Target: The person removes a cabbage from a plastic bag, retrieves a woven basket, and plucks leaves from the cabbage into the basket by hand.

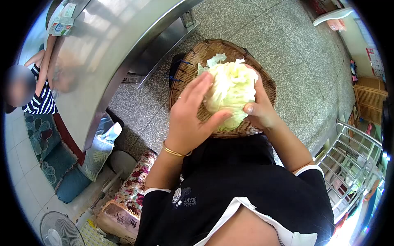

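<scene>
A pale green cabbage [230, 91] is held above a round woven basket [188, 61]. My left hand [191, 112], with a gold bangle at the wrist, rests against the cabbage's left side, fingers spread and thumb at its lower edge. On the right side, my right hand [262, 104] wraps round the cabbage, its thumb in front and its other fingers partly hidden behind. A loose green leaf [216, 60] lies in the basket just behind the cabbage. Blue ties [175, 78] show at the basket's left rim.
A metal-edged table [88, 61] stands at the left, with a box [61, 25] on it and a person in stripes [41, 98] beyond. A fan [60, 231] and floral cushion [137, 180] are at lower left, a metal rack [349, 164] at right.
</scene>
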The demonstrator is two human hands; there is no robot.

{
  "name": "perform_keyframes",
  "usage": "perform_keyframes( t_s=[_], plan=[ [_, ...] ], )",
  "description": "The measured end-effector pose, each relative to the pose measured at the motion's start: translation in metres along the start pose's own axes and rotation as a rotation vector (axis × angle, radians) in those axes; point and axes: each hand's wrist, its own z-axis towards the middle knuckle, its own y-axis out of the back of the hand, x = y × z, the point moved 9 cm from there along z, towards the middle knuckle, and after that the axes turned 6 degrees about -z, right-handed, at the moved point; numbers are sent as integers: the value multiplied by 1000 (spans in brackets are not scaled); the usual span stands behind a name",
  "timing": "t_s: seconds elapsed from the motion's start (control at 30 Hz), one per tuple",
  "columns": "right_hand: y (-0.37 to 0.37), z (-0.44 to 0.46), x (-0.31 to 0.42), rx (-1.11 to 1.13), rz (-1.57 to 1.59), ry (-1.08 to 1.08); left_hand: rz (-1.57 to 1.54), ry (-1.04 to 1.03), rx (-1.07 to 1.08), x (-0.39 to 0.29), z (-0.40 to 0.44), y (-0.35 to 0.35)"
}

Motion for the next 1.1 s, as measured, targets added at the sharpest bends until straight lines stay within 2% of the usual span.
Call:
perform_keyframes(
  t_s=[0.1,0.2,0.27,0.37,0.43,0.5,0.63,0.7,0.83,0.9,1.1],
  plan=[
    [5,-2,8,-23,-47,88,-19,3,-23,-3,7,-3],
    [9,-2,12,-42,-80,170,78,-103,4,-12,14,-4],
    [16,2,11,-22,73,218,246,-273,29,-29,15,-8],
    [20,0,13,-104,-9,188,207,-165,46,-23,13,-16],
    [21,-2,14,-143,-22,165,225,-181,59,-22,15,-20],
    [24,-4,12,-177,-37,139,404,-247,48,-21,12,-26],
    [27,-7,17,-275,-235,172,447,-238,14,-21,11,-25],
    [27,-9,19,-295,-285,191,278,-117,16,-17,14,-20],
    [25,-9,20,-305,-334,198,264,-86,18,-9,15,-26],
    [22,-9,21,-304,-377,206,289,48,20,0,13,-29],
    [27,-7,26,-335,-345,208,223,-73,-84,7,15,-28]
  ],
)
